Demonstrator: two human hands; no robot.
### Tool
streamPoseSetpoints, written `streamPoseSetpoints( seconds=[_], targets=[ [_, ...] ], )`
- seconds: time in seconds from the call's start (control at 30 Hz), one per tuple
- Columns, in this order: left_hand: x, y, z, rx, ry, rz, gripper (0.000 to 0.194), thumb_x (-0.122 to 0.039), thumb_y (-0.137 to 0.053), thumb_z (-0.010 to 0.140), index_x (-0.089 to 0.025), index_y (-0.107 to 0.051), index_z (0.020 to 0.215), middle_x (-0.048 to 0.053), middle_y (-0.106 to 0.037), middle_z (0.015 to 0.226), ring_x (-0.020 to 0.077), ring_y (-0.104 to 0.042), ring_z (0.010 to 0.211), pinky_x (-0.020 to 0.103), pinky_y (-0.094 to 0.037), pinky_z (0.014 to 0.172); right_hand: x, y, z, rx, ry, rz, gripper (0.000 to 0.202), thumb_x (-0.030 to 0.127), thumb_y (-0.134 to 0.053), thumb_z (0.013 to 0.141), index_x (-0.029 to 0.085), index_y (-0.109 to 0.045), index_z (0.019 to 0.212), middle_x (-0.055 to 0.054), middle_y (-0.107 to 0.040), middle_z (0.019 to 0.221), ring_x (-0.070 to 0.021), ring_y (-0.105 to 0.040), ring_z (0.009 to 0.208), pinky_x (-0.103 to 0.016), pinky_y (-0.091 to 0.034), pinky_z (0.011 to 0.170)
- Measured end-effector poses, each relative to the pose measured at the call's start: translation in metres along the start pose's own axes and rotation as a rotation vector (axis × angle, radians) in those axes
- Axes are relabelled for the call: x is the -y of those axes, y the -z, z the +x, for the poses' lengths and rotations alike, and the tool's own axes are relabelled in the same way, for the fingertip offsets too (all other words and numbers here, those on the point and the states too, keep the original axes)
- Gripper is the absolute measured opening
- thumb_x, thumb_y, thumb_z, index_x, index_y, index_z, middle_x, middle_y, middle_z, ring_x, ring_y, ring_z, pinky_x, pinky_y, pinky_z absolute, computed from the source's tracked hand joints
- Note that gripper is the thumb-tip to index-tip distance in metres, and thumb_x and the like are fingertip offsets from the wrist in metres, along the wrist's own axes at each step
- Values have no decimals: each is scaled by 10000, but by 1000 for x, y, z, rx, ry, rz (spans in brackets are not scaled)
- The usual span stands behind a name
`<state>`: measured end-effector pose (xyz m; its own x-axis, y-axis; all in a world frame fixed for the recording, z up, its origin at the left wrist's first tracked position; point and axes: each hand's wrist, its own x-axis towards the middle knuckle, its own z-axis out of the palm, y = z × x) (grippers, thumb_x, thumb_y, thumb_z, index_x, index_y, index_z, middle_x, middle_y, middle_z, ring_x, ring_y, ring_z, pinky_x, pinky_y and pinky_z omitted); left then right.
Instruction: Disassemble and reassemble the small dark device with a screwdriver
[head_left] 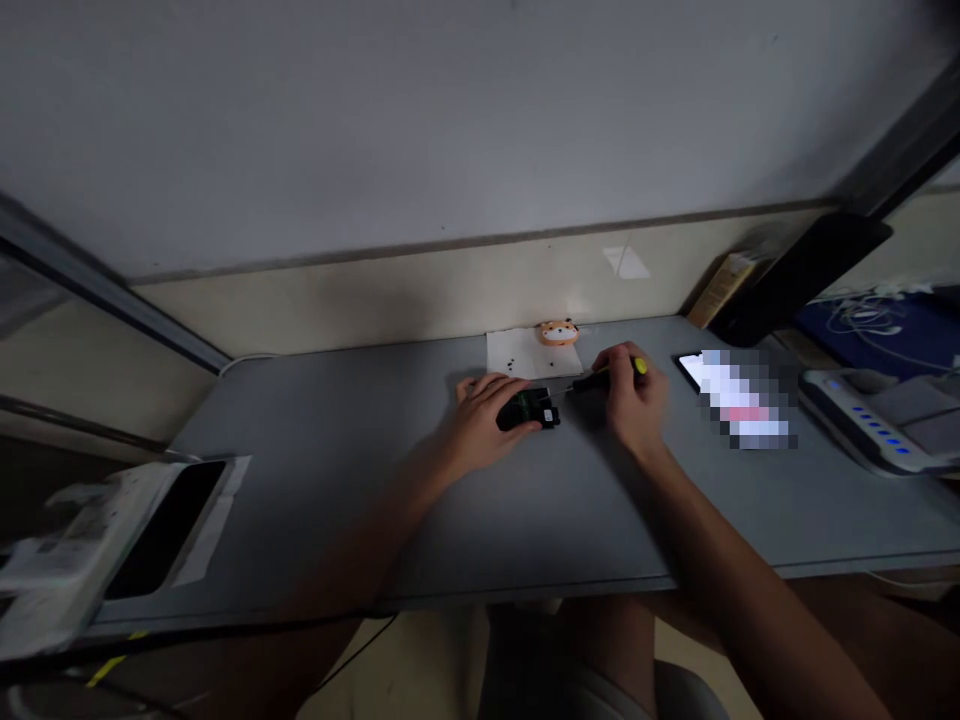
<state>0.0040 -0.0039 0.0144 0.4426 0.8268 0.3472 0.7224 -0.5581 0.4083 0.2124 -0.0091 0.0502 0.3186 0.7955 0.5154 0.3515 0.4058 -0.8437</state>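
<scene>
My left hand point(487, 418) is closed around a small dark device point(534, 408) with a green circuit board and a white label, steadying it over the grey desk. In my right hand point(634, 395) is a screwdriver point(600, 378) with a black and yellow-green handle. Its thin shaft points left, and the tip meets or nearly meets the device's right side; contact is too small to tell. Just behind lies a white paper sheet point(525, 352) with several tiny dark pieces, probably screws, on it. An orange and white animal-faced object point(559, 333) rests at the sheet's back right.
A phone with a lit, blurred screen point(739, 400) lies to the right, beside a white device with blue lights point(862, 420). At the left edge are a black phone-like slab point(166, 528) and white items. A low wall point(375, 300) backs the desk point(337, 430).
</scene>
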Motion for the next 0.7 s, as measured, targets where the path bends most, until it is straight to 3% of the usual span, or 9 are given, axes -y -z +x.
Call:
streamPoseSetpoints(
  seconds=[0.13, 0.53, 0.7],
  targets=[
    [-2, 0, 0, 75, -9, 32, 567, -487, -774, 919, -250, -610, 1408, 99, -692, 1411, 299, -561, 1385, 480, -370, 1150, -1, 1, 0, -12, 0, -49, 514, 636, -488, 975, 232, -571, 668, 26, -489, 576, -138, -451, 556, -285, -358, 540],
    [1, -3, 1, 114, 0, 31, 524, -450, -736, 957, -268, -596, 1428, 99, -686, 1406, 296, -572, 1365, 488, -349, 1180, -1, -1, -5, 86, 21, -121, 451, 566, -495, 981, 229, -568, 690, 35, -492, 556, -128, -454, 531, -276, -352, 536],
    [1, -5, 2, 108, 6, -3, 422, -375, -737, 963, -272, -627, 1357, 74, -719, 1366, 272, -609, 1327, 473, -347, 1168, 0, -2, -5, 84, 25, -119, 442, 561, -512, 971, 232, -547, 677, 42, -463, 546, -126, -429, 525, -280, -334, 536]
  ],
)
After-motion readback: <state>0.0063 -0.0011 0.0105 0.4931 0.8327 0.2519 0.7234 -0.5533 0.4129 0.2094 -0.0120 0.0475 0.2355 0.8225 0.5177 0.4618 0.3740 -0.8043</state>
